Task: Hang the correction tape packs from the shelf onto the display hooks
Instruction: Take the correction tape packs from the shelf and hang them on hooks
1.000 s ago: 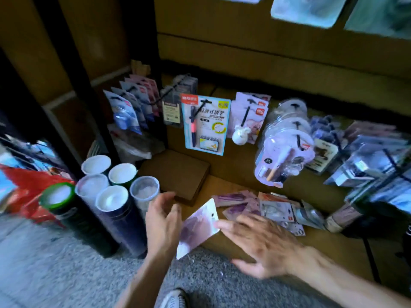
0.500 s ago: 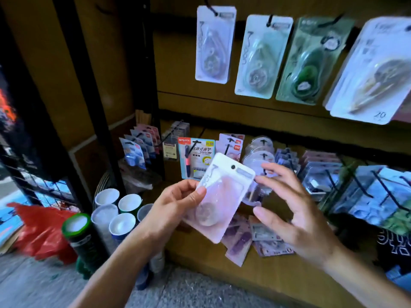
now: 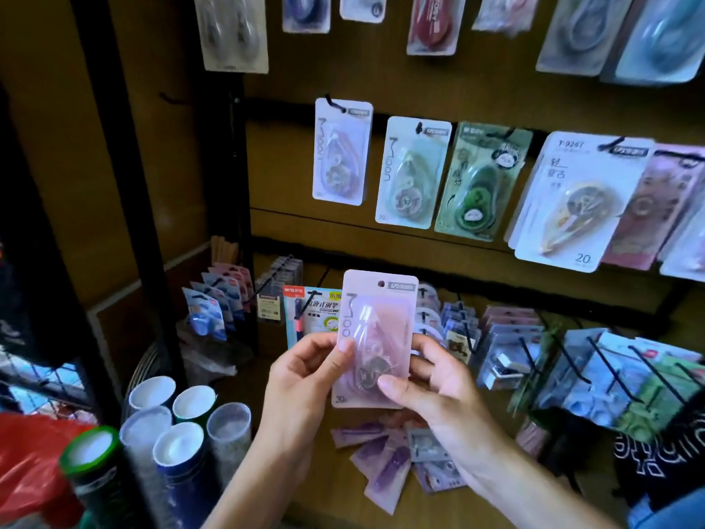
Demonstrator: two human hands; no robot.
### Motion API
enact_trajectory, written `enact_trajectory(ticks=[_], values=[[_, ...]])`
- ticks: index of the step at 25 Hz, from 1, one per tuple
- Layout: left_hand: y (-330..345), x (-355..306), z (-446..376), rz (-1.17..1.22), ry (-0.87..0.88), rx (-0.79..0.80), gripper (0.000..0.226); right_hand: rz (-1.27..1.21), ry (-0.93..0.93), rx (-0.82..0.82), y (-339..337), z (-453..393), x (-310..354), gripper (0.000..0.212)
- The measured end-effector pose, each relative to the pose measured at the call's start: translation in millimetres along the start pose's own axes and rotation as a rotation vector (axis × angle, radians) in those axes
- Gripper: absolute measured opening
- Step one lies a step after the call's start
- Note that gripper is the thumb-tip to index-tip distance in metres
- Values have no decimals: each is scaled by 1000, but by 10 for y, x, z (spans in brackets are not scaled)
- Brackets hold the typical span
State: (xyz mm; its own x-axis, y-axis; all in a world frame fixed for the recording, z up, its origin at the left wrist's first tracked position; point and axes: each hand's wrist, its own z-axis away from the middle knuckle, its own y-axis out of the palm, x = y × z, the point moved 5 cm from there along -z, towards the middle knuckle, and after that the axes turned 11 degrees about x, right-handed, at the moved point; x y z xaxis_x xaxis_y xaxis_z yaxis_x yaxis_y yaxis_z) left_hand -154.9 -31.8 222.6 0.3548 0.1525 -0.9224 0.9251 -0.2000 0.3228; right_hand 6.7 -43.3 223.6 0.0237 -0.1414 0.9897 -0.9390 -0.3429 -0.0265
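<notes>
So we're looking at a brown wooden display wall in a stationery shop, with black display hooks carrying carded correction tapes: a pale lilac hanging pack, a mint one beside it, a green one, a big white one further right. Below that runs the wooden shelf, with more loose purple packs scattered on it, and on the floor to the left a cluster of capped tubes next to a red plastic bag. Compared with half a second ago, our view has tipped upward, so the hooks row sits mid-frame now, and the pink correction tape pack has gone from tilted to upright; our right hand, which was spread open next to it then, has closed in. Right now our left hand pinches the pack's left edge, thumb on the front, and our right hand grips the lower right, thumb across the blister. The pack sits between both hands, above the shelf and well below the hooks, hang hole on top.
</notes>
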Motion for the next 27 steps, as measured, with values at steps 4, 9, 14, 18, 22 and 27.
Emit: enact_trajectory(ticks=[4, 9, 14, 18, 22, 27], values=[[-50, -14, -37, 176, -38, -93, 32, 27, -16, 6, 27, -81, 185, 45], [-185, 36, -96, 269, -179, -273, 32, 96, -130, -92, 0, -477, 725, 30], [-182, 103, -79, 297, -348, -322, 28, 147, -246, -127, 188, -1000, 1363, 27], [-191, 89, -106, 306, -455, -335, 29, 222, -224, -206, 329, -1349, 1606, 24], [-194, 19, -107, 305, -532, -333, 21, 267, -163, -275, 343, -1478, 1593, 26], [-248, 35, -86, 288, -500, -340, 18, 270, -164, -256, 405, -1495, 1520, 22]])
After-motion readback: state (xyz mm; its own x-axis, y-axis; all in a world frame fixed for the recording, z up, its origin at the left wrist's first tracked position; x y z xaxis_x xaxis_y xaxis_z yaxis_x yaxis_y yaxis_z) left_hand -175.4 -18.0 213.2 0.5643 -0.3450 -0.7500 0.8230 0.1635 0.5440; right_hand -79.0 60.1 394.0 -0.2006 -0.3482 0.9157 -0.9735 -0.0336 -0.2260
